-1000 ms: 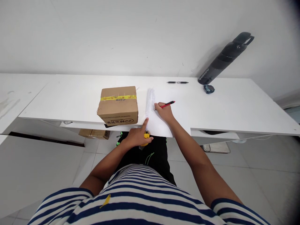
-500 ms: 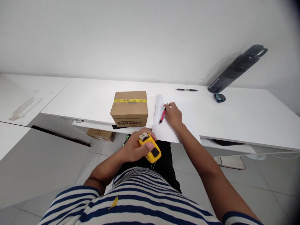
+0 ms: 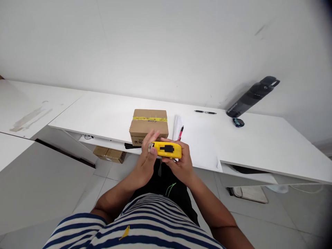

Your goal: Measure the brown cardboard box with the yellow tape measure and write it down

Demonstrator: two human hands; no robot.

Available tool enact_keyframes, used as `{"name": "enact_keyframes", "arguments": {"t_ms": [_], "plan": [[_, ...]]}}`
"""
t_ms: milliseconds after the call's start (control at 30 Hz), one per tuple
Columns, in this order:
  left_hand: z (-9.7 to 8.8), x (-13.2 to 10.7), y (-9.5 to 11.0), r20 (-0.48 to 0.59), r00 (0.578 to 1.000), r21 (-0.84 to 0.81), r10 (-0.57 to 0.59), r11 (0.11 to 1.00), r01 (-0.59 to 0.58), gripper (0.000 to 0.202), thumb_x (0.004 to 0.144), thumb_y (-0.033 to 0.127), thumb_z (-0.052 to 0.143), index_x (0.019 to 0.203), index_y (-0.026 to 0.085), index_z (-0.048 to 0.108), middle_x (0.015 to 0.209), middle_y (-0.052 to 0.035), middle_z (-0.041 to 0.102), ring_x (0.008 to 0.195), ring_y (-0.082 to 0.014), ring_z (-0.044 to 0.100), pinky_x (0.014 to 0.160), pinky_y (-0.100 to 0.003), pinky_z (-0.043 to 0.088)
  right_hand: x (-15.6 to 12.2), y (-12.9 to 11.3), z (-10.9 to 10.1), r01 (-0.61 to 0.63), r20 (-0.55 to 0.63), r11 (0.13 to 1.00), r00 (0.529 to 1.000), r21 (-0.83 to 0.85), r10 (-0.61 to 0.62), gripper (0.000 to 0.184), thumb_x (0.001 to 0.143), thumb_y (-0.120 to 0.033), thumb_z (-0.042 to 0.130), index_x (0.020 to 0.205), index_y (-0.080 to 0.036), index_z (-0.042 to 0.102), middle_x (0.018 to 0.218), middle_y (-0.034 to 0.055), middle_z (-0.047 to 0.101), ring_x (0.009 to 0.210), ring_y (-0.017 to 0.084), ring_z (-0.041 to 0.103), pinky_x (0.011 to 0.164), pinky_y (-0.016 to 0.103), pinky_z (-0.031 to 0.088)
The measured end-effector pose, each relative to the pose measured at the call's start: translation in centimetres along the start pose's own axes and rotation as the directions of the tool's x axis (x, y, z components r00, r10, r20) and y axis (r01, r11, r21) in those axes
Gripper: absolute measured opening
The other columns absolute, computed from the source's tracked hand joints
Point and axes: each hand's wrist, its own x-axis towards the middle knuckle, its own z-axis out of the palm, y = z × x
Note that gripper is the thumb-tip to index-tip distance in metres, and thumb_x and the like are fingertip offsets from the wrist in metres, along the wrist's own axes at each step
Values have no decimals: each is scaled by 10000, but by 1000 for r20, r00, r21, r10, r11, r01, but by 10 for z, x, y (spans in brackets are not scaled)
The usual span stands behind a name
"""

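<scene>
A yellow tape measure [image 3: 175, 149] with a black slide button is held up in front of my body, between both hands. My right hand [image 3: 184, 166] is wrapped round its body from the right. At its left end, my left hand [image 3: 145, 164] has the thumb against the metal hook [image 3: 150, 147], with the fingers behind it. Just beyond, a cardboard box [image 3: 149, 126] with yellow tape across the top stands on the white desk, partly covered by my left fingers. A red pen [image 3: 181, 132] lies on the notebook paper [image 3: 198, 148] right of the box.
A black pen [image 3: 205, 112] lies toward the wall. Farther right, a dark bottle [image 3: 250, 98] stands by a small dark watch-like object [image 3: 238, 122]. Under the white desk [image 3: 249, 145] are another carton [image 3: 110, 154] and a flat pale item [image 3: 250, 194] on the floor.
My right hand has let go of the red pen on the paper and come to grip the tape measure. My left hand has shifted from its body to its hook end.
</scene>
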Motion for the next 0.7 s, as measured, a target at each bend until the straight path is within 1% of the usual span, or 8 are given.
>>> {"name": "enact_keyframes", "arguments": {"t_ms": [67, 167, 333, 433, 500, 567, 633, 700], "plan": [[-15, -7, 3, 94, 991, -34, -93, 995, 96, 600, 977, 644, 481, 1445, 283, 584, 1646, -52, 420, 1542, -283, 351, 1284, -423, 288, 7, 1, -10, 72, 51, 994, 996, -84, -68, 510, 869, -469, 752, 1285, -378, 471, 1263, 85, 736, 1165, 290, 723, 941, 509, 614], [-24, -21, 8, 164, 969, -215, -185, 952, 218, 511, 1011, 549, 490, 1419, 268, 616, 1518, -67, 579, 1447, -268, 491, 1228, -418, 385, 15, -6, -21, 215, 178, 944, 969, -249, -173, 425, 863, -443, 745, 1223, -376, 529, 1213, 95, 762, 1087, 303, 753, 854, 509, 631], [-24, -24, 11, -23, 992, -263, -122, 958, 112, 443, 986, 543, 537, 1225, 219, 723, 1342, -94, 694, 1275, -260, 619, 1108, -382, 493, 29, -19, -21, 302, 292, 867, 937, -397, -193, 348, 896, -440, 678, 1226, -361, 601, 1241, 91, 759, 1095, 296, 749, 831, 457, 622], [-50, 0, 7, -295, 953, -147, -65, 989, 22, 392, 955, 546, 561, 949, 198, 740, 1010, -72, 760, 1000, -222, 692, 955, -357, 561, 42, -14, -38, 273, 239, 850, 954, -452, -179, 397, 893, -445, 686, 1273, -345, 628, 1223, 92, 765, 1097, 305, 741, 794, 429, 625], [-81, 25, 5, -518, 855, -32, 10, 999, -31, 328, 925, 479, 590, 777, 199, 675, 773, -26, 696, 796, -174, 655, 837, -311, 565, 53, -2, -61, 166, 154, 862, 983, -480, -104, 529, 880, -501, 697, 1370, -325, 600, 1274, 108, 740, 1132, 318, 719, 792, 430, 626], [-115, 53, 6, -540, 841, 11, 10, 1000, -5, 270, 871, 396, 630, 692, 197, 601, 659, 5, 611, 654, -128, 576, 711, -259, 528, 66, 15, -87, 28, 65, 867, 998, -498, 5, 664, 873, -555, 685, 1472, -310, 534, 1395, 121, 672, 1155, 324, 694, 802, 438, 622], [-144, 80, 8, -462, 884, -7, -77, 997, 83, 276, 829, 375, 637, 647, 198, 530, 600, 24, 528, 571, -104, 495, 607, -238, 471, 82, 33, -110, -66, 16, 865, 996, -497, 85, 729, 873, -564, 670, 1527, -308, 478, 1427, 116, 644, 1079, 307, 700, 810, 451, 611], [-160, 103, 10, -367, 915, 7, -165, 984, 181, 308, 789, 382, 655, 624, 209, 461, 560, 44, 451, 526, -93, 429, 551, -231, 422, 97, 49, -121, -132, 32, 852, 985, -507, 171, 749, 876, -539, 660, 1556, -316, 440, 1358, 99, 680, 987, 280, 700, 834, 473, 599]]}}
